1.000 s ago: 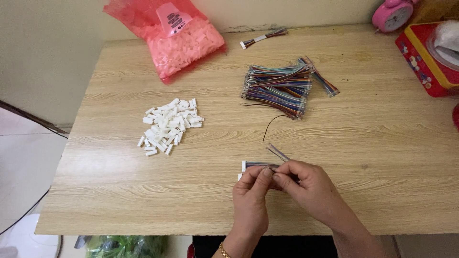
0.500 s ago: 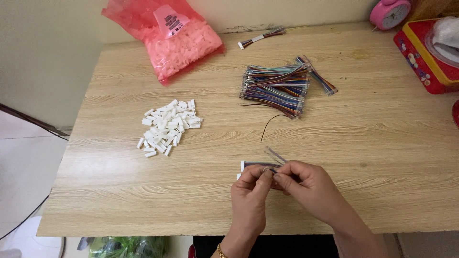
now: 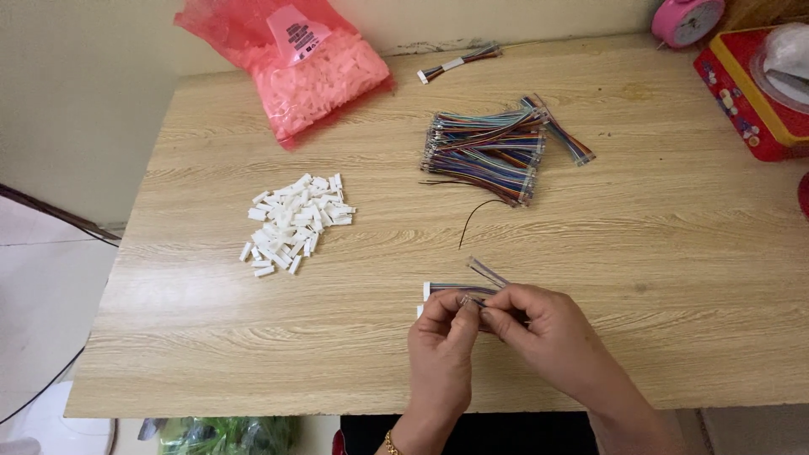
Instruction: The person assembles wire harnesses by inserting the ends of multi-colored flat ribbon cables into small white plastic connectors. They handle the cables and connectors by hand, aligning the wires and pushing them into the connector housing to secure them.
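Two hands, left hand [image 3: 442, 341] and right hand [image 3: 539, 329], both pinching one wire lead [image 3: 459, 291] above the counter [image 3: 657, 253]; one heap of white connectors [image 3: 295, 221], one wire bundle [image 3: 493, 152].

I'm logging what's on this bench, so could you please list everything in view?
table: one, light wood, fills the view
bag of plastic pieces: one, pink, far left
loose plastic pieces: one heap, white, left of centre
wire bundle: one pile, many colours, far centre
short wire set: one, far edge
single wire: one, dark, below the bundle
clock: one, pink, far right corner
box: one, red, right edge
left hand: near edge, pinching a small wire set
right hand: pinching the same set
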